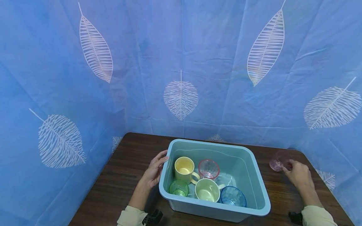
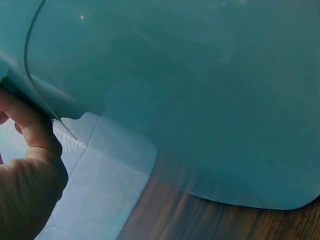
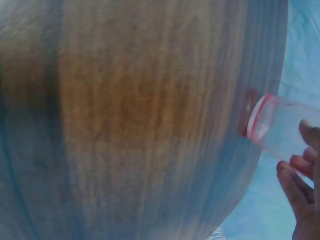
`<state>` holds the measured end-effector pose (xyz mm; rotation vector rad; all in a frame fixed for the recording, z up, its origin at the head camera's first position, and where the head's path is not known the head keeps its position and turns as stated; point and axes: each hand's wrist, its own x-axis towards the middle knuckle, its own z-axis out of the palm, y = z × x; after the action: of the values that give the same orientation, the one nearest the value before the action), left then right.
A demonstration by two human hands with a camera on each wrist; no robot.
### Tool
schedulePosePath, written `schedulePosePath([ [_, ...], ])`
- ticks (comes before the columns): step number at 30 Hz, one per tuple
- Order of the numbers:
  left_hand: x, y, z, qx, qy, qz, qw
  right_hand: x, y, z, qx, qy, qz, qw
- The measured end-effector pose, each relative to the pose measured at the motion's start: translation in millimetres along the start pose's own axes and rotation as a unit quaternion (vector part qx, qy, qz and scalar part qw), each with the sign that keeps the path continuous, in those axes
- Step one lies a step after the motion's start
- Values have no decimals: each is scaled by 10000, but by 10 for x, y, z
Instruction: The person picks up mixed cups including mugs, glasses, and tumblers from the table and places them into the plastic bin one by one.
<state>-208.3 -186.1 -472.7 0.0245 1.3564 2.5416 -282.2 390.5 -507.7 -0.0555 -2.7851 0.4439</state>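
Note:
A light blue plastic tub [image 1: 213, 212] stands on the dark wooden table. My left hand [image 1: 154, 169] holds its left rim, fingertips at the edge; in the left wrist view the bent thumb [image 2: 37, 135] lies against the tub wall [image 2: 175, 100]. To the right of the tub, my right hand [image 1: 300, 175] grips a clear pinkish glass [image 1: 275, 164] by its side. The right wrist view shows this glass [image 3: 270, 122] with a pink ring at its base, close to the tabletop, and the fingers [image 3: 295, 192] around its other end.
Inside the tub are a yellow mug [image 1: 181, 174], a red-rimmed clear glass [image 1: 208, 171], a green glass [image 1: 178, 188], a pale green mug [image 1: 207, 191] and a blue glass [image 1: 233, 197]. A blue leaf-patterned cloth [image 1: 181, 47] hangs behind the wooden table [image 1: 118, 188].

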Motion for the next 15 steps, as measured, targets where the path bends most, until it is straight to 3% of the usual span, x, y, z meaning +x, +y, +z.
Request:
schedulePosePath([
  [9,-2,-4,2,-3,93,-10,10000,-64,20,-7,5,992,-540,9936],
  [15,9,12,18,-14,148,-38,9999,-100,17,-71,383,1697,-857,9810],
])
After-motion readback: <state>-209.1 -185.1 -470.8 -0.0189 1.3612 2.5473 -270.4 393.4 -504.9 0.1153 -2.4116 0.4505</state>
